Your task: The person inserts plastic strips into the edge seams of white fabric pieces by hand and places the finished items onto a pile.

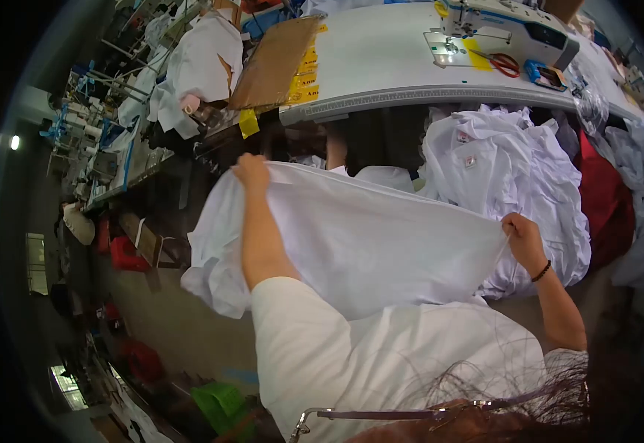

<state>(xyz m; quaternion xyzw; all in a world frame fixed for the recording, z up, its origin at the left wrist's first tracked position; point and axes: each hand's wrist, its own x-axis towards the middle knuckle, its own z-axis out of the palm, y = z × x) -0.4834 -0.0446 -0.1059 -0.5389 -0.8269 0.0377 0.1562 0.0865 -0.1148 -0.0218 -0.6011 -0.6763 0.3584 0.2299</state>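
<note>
- Two bare hands hold one white cloth (pixel 370 232) spread between them, below the front edge of the desk (pixel 381 59) and in front of the person's torso.
- Left hand (pixel 252 171): fingers closed on the upper left part of the cloth, beneath the front left corner of the desk. Loose folds hang outward from this grip.
- Right hand (pixel 526 240): fingers pinched on the right end of the cloth, lower than the left hand. A dark beaded bracelet (pixel 542 271) encircles the wrist.
- Cloth condition: upper border drawn nearly straight, sloping down from left hand to right; the panel beneath is mostly smooth.
- Garment pile (pixel 510 162): white, crumpled, below the right part of the desk's front edge. The right end of the cloth overlaps it in view.
- Red fabric (pixel 606 203): hangs just beside the pile, below the desk's front right corner.
- Sewing machine (pixel 503 18): mounted toward the right end of the desk.
- Scissors (pixel 505 65) with red handles: on the desk, beside a blue device (pixel 545 75) near the front edge.
- Brown sheet (pixel 274 59): at the desk's left edge, bordered by yellow labels.
- Green basket (pixel 222 406): on the floor, left of the person; its contents are too dim to identify.
</note>
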